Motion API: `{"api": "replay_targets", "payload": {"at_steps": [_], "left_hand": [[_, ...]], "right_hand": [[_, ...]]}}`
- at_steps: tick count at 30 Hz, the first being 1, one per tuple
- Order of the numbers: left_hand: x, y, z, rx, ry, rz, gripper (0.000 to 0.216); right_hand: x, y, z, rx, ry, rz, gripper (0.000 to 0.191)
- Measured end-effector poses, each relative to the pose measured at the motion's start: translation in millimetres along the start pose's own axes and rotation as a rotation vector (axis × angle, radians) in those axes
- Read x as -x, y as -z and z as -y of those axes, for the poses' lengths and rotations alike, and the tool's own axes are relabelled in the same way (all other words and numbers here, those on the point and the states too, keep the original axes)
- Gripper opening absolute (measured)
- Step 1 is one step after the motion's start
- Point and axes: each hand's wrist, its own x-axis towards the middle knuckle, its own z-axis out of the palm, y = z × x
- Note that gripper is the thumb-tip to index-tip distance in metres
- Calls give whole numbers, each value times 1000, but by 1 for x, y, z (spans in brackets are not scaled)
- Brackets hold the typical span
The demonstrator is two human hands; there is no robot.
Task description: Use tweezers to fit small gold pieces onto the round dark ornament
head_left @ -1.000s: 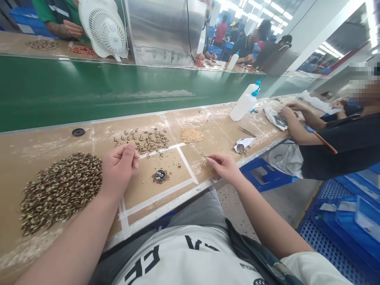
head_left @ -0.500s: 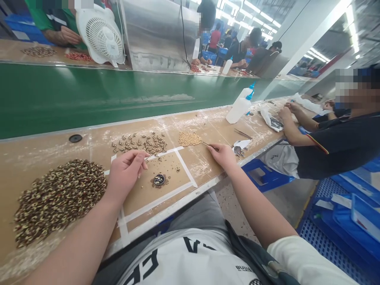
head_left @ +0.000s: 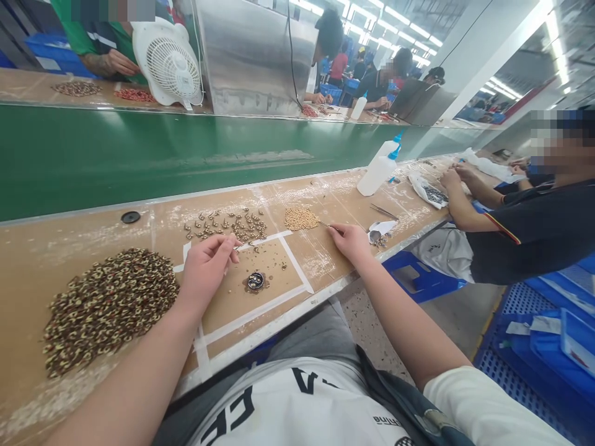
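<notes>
Left hand: closed at thumb and fingertips, apparently on a small piece, too fine at this range to confirm. Right hand: pinching tweezers, with tips directed away to the left, at the near-right edge of a patch of beige beads.

Just beyond the left hand, a loose spread of brass-coloured bits, laid out singly and in clusters. Between the hands, closer to the body, a round black dish with pale spots inside and dark stains around. To the left of the left hand, a large heap of brown and cream parts.

Progress: judged partway at most. Judged as done: tweezers taken up and brought to the beads. Judged as left: plentiful beads, plus a heap far larger than the spread beyond the left hand.
</notes>
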Motion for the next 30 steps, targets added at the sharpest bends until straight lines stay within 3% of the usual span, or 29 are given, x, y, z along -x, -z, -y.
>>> {"api": "replay_targets", "payload": {"at_steps": [20, 26, 30], "left_hand": [[-3, -1, 6, -4, 30, 52, 27], [-3, -3, 9, -41, 64, 152, 37], [-2, -4, 4, -63, 62, 240, 46]], "right_hand": [[-6, 4, 3, 39, 81, -14, 34], [21, 10, 44, -90, 179, -75, 40], [41, 3, 94, -337, 392, -53, 39]]}}
